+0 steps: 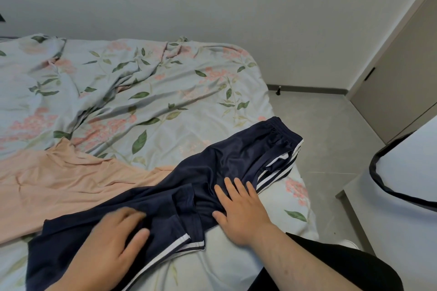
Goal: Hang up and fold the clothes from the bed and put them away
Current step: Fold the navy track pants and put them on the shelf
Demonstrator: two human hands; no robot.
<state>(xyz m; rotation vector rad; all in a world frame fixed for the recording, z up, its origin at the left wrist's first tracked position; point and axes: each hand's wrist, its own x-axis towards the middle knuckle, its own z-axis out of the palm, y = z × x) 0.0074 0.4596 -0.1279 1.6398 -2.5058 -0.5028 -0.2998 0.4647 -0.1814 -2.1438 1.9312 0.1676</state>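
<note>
Head view. Navy shorts [224,165] (white side stripes) lie across the near edge of the bed [146,92], at 6 o'clock of frame, waistband toward 2 o'clock. Right hand [241,210] lies flat on the cloth, fingers spread, gripping nothing. Left hand [111,243], at 7 o'clock, rests on a shorts leg with fingers loosely extended, blurred, no pinch seen. Peach garment [59,184] lies at 9 o'clock, its edge under the shorts.

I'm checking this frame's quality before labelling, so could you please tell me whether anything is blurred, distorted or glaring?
Head view: the left hand is smeared by motion, while the right hand, flat on the navy shorts, looks sharp; head view again: the wide lens leans the door at the right; lighting is soft and even, with only a mild sheen on the shorts.
</note>
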